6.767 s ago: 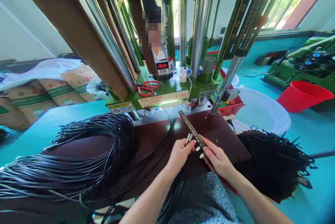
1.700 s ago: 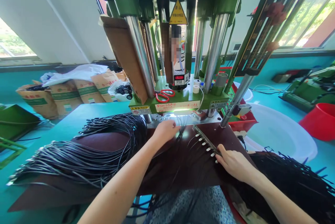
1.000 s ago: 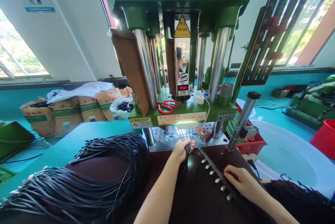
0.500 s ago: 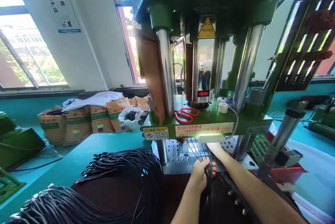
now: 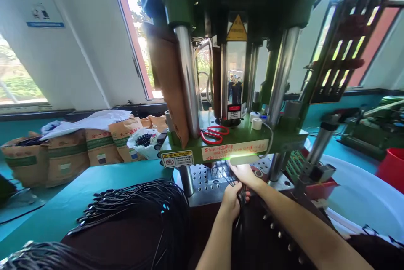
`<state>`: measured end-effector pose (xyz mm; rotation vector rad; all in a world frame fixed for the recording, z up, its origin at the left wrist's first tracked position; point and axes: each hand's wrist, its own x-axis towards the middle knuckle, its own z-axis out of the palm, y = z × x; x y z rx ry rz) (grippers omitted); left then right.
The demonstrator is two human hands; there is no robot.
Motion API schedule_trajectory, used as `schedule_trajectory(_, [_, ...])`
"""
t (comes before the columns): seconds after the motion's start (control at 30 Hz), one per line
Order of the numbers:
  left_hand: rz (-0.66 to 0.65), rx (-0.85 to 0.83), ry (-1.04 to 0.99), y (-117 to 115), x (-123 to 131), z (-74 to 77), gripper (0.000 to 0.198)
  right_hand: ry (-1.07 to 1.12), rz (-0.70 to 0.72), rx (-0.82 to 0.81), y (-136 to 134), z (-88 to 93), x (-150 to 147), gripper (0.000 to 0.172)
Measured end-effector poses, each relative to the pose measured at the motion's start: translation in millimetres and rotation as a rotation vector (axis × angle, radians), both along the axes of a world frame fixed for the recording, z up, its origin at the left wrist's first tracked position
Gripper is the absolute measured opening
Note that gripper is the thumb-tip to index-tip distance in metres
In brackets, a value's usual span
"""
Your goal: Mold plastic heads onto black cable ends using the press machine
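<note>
My left hand (image 5: 232, 199) is closed around a bundle of thin black cables (image 5: 241, 199), low in front of the press. From that grip the cables fan forward to the metal plate (image 5: 202, 181) under the green crossbar, and their loose lengths hang below my fist. Just beyond it, my right hand (image 5: 244, 175) reaches in beneath the glowing lamp (image 5: 243, 160), close to the spread cables. Its fingertips are hidden under the lamp and crossbar, so what they touch cannot be made out. The green press (image 5: 176, 148) stands over both hands.
Red-handled scissors (image 5: 214, 134) and white tape rolls (image 5: 256, 124) lie on the press ledge. Black cable bundles (image 5: 135, 198) cover the table at left. Paper sacks (image 5: 67, 152) stand behind. A large white tub (image 5: 356, 190) and a red bucket (image 5: 393, 169) are at right.
The view has swung to the right. My right hand has shifted left under the lamp, closer to my left hand and the cables. My left hand keeps its hold on the bundle.
</note>
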<state>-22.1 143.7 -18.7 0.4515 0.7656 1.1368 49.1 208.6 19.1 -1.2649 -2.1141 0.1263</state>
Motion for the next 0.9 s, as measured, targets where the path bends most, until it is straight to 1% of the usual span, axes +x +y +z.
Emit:
schedule_trajectory(0.03, [-0.004,0.014,0.002,-1,-1,1.1,0.007,0.005,0.017,-0.007,-14,0.4,8,0.019])
schedule_trajectory(0.07, [-0.01,0.026,0.004,-2,-3,2.1,0.007,0.017,0.041,-0.012,-30,1.4,19,0.022])
schedule_trajectory(0.13, [-0.022,0.037,0.015,-5,-6,3.8,0.006,0.056,0.084,-0.027,-69,4.8,51,0.034])
schedule_trajectory(0.17, [-0.034,0.035,0.023,-6,-7,4.2,0.007,0.084,0.087,-0.035,-89,6.6,72,0.04])
schedule_trajectory(0.2, [-0.048,0.031,0.03,-7,-8,4.4,0.007,0.105,0.057,-0.045,-110,8.1,96,0.042])
schedule_trajectory(0.23, [-0.062,0.024,0.041,-7,-9,4.4,0.007,0.117,-0.011,-0.05,-129,8.5,123,0.042])
schedule_trajectory(0.27, [-0.076,0.014,0.057,-7,-9,4.2,0.007,0.113,-0.116,-0.049,-148,7.4,153,0.04])
schedule_trajectory(0.3, [-0.079,0.008,0.078,-7,-9,3.9,0.007,0.089,-0.256,-0.047,-166,4.3,183,0.038])
schedule_trajectory(0.33, [-0.063,-0.002,0.12,-7,-8,3.6,0.008,0.053,-0.413,-0.041,-184,-0.8,214,0.036])
schedule_trajectory(0.4, [-0.038,-0.022,0.182,-6,-8,3.2,0.011,-0.048,-0.751,-0.035,-217,-16.6,270,0.034])
schedule_trajectory(0.43, [-0.031,-0.033,0.204,-6,-7,3.0,0.012,-0.057,-0.869,-0.036,-232,-26.3,293,0.034])
schedule_trajectory(0.47, [-0.032,-0.039,0.216,-6,-7,3.0,0.013,-0.056,-0.956,-0.04,-244,-36.4,312,0.037])
schedule_trajectory(0.5, [-0.034,-0.042,0.225,-6,-7,2.9,0.014,-0.04,-1.014,-0.042,-255,-46.0,326,0.04])
schedule_trajectory(0.57, [-0.041,-0.035,0.24,-7,-8,2.6,0.015,0.014,-1.054,-0.043,-266,-60.9,341,0.047])
schedule_trajectory(0.6, [-0.04,-0.031,0.247,-7,-9,2.4,0.015,0.047,-1.055,-0.037,-268,-65.0,344,0.05])
schedule_trajectory(0.67, [-0.033,-0.028,0.258,-8,-10,1.9,0.013,0.123,-1.031,-0.017,-264,-64.6,344,0.052])
schedule_trajectory(0.73, [-0.027,-0.031,0.263,-8,-10,1.5,0.012,0.202,-0.985,0.001,-252,-53.5,338,0.048])
schedule_trajectory(0.8, [-0.023,-0.031,0.263,-8,-9,1.7,0.011,0.273,-0.901,-0.001,-232,-35.6,324,0.044])
schedule_trajectory(0.87, [-0.018,-0.027,0.258,-8,-8,2.5,0.01,0.323,-0.76,-0.034,-204,-17.1,298,0.038])
schedule_trajectory(0.9, [-0.022,-0.028,0.249,-8,-7,3.2,0.01,0.337,-0.655,-0.072,-188,-9.4,279,0.035])
